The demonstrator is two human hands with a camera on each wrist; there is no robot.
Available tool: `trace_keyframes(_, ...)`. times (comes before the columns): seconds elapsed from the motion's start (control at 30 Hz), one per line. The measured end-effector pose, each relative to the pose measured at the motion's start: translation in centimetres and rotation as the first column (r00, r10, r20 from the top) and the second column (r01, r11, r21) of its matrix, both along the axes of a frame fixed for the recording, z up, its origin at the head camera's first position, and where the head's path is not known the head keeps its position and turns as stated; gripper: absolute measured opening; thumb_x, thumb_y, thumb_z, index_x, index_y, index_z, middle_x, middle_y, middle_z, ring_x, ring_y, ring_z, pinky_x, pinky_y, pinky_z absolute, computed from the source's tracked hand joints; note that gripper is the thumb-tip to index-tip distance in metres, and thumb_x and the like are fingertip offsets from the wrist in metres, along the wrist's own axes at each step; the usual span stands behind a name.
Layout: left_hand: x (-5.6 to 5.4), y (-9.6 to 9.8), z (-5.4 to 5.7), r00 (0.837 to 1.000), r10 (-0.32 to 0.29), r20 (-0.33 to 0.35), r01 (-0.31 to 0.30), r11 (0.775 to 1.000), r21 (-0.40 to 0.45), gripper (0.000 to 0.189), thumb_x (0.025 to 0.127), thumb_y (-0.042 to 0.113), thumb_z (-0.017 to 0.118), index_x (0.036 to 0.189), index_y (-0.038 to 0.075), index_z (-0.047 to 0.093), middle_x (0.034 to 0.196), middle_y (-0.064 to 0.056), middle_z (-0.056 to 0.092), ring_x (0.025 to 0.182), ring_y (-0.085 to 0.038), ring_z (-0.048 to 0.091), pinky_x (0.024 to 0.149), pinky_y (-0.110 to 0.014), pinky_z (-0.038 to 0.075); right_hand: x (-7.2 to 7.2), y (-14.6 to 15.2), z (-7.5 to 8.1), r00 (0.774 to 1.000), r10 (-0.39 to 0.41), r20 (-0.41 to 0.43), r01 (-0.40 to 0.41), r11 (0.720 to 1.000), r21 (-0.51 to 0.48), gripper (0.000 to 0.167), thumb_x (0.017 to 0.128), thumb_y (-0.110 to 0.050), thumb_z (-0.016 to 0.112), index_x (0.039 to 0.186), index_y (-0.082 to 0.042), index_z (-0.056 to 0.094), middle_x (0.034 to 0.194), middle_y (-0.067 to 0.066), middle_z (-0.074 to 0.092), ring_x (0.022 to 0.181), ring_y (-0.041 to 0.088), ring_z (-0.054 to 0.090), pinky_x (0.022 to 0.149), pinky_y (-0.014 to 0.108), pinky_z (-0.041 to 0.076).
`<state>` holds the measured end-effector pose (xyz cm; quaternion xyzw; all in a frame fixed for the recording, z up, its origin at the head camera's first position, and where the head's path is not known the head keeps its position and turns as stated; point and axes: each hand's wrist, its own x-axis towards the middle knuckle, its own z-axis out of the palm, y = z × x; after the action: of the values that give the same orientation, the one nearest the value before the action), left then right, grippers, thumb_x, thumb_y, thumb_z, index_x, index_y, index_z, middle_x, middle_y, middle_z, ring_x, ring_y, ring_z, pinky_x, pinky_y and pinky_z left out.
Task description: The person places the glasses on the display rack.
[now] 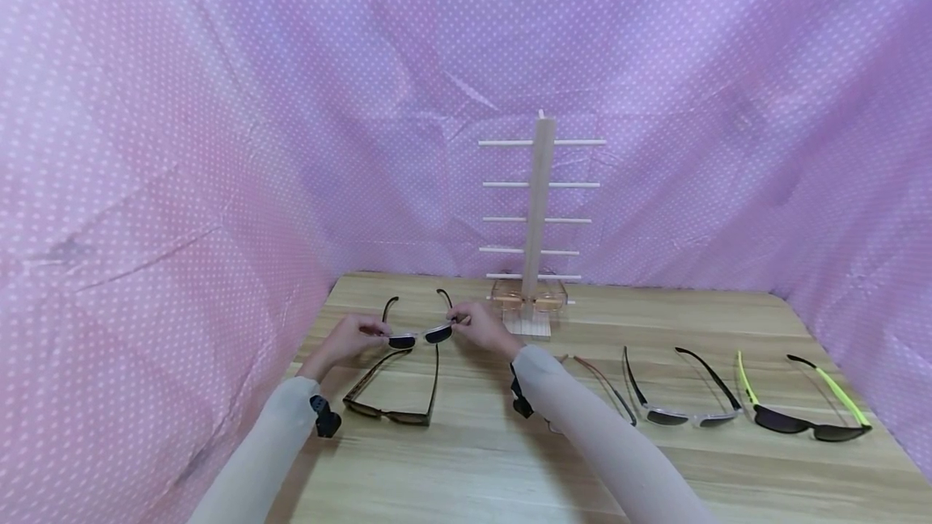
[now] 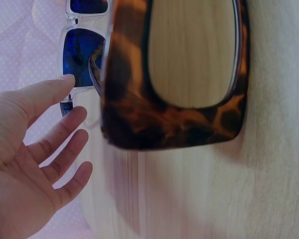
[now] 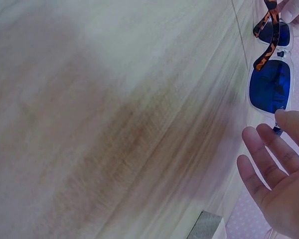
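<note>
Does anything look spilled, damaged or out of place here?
Nothing stands out as spilled or damaged. The sunglasses in the left hand and right hand look intact where visible. The dotted cloth behind is merely creased. One pair of glasses is partly hidden by the right sleeve, so I can't judge it.

clear-framed sunglasses (image 1: 434, 335), dark blue lenses, temples unfolded, pointing away, held at both ends

Four pairs of sunglasses (image 1: 439, 335); one partly hidden pair of glasses (image 1: 607, 387); one display stand (image 1: 539, 200), near the back edge of the table (image 1: 451, 467), with one pair of pinkish eyeglasses (image 1: 507, 300).
</note>
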<state>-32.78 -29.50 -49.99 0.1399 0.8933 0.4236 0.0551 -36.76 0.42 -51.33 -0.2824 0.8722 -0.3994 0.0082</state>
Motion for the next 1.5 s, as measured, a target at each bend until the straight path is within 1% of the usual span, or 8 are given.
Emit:
trace_keyframes(0.13,0.0,0.1,0.1,1.0,0.011,0.005,-0.011,1.0,-0.007,0.013,0.091,0.003,0.074,0.102,-0.001,0.077,0.101,-0.017,0.076,0.089,-0.019,0.068,0.076,-0.025,0.054,0.1,0.0,0.2,1.0,0.006,-0.004,-0.006,1.0,0.008,0.012,0.091,0.001,0.071,0.102,-0.002,0.076,0.098,0.011,0.076,0.092,0.022,0.071,0.078,0.028,0.057)
trace_keyframes(0.3,-0.1,0.0,0.1,1.0,0.007,-0.01,-0.007,1.0,-0.017,0.012,0.092,0.002,0.073,0.103,0.0,0.077,0.104,-0.018,0.076,0.091,-0.021,0.069,0.079,-0.03,0.056,0.2,0.0,0.5,1.0,0.018,0.023,-0.018,1.0,0.001,0.011,0.092,0.001,0.071,0.101,-0.002,0.076,0.098,0.011,0.075,0.092,0.023,0.071,0.079,0.027,0.057)
trace_keyframes(0.5,-0.2,0.1,0.1,1.0,0.006,-0.03,-0.007,1.0,-0.026,0.012,0.092,0.003,0.072,0.102,0.001,0.078,0.105,-0.017,0.076,0.091,-0.018,0.069,0.08,-0.028,0.056,0.2,0.0,0.5,0.999,0.033,0.034,-0.033,0.999,-0.008,0.009,0.091,0.003,0.071,0.099,-0.001,0.075,0.096,0.011,0.075,0.091,0.023,0.07,0.078,0.026,0.057)
trace_keyframes(0.73,0.0,0.2,0.0,0.998,0.023,-0.058,-0.025,0.999,-0.043,0.011,0.091,0.002,0.073,0.1,0.004,0.078,0.104,-0.015,0.076,0.094,-0.022,0.068,0.081,-0.027,0.054,0.3,0.0,0.4,0.998,0.043,0.037,-0.042,0.999,-0.017,0.008,0.09,0.003,0.072,0.096,-0.001,0.075,0.093,0.011,0.074,0.085,0.015,0.066,0.077,0.025,0.056)
trace_keyframes(1.0,0.4,0.3,0.2,0.997,0.037,-0.067,-0.038,0.999,-0.025,0.012,0.09,0.0,0.073,0.101,0.001,0.078,0.103,-0.016,0.076,0.092,-0.022,0.068,0.081,-0.028,0.053,0.6,0.1,0.5,0.997,0.04,0.059,-0.037,0.998,-0.042,0.007,0.09,0.003,0.071,0.095,-0.001,0.075,0.093,0.012,0.075,0.084,0.012,0.065,0.075,0.023,0.055)
trace_keyframes(1.23,0.6,0.1,0.8,0.993,0.041,-0.107,-0.043,0.999,-0.019,0.013,0.09,-0.001,0.072,0.1,0.006,0.078,0.108,-0.015,0.076,0.099,-0.026,0.068,0.09,-0.042,0.055,0.8,0.0,0.7,0.998,0.032,0.053,-0.028,0.997,-0.075,0.007,0.09,0.002,0.072,0.096,0.001,0.076,0.093,0.014,0.076,0.084,0.015,0.066,0.073,0.02,0.053)
trace_keyframes(1.37,1.0,-0.1,1.4,0.987,0.012,-0.163,-0.02,0.999,-0.045,0.012,0.091,0.001,0.072,0.099,0.006,0.078,0.106,-0.014,0.076,0.098,-0.024,0.068,0.086,-0.039,0.056,1.1,0.0,1.1,0.997,0.04,0.067,-0.033,0.994,-0.104,0.008,0.09,0.002,0.072,0.098,0.001,0.076,0.097,0.015,0.076,0.087,0.019,0.068,0.075,0.022,0.054)
trace_keyframes(1.5,1.5,-0.3,2.4,0.987,0.012,-0.159,-0.022,0.998,-0.064,0.012,0.092,0.004,0.072,0.101,0.008,0.078,0.109,-0.014,0.076,0.1,-0.024,0.068,0.083,-0.034,0.056,1.5,0.1,1.9,0.996,0.031,0.08,-0.022,0.994,-0.11,0.009,0.092,-0.001,0.072,0.1,-0.001,0.077,0.103,0.013,0.076,0.089,0.017,0.067,0.076,0.023,0.055)
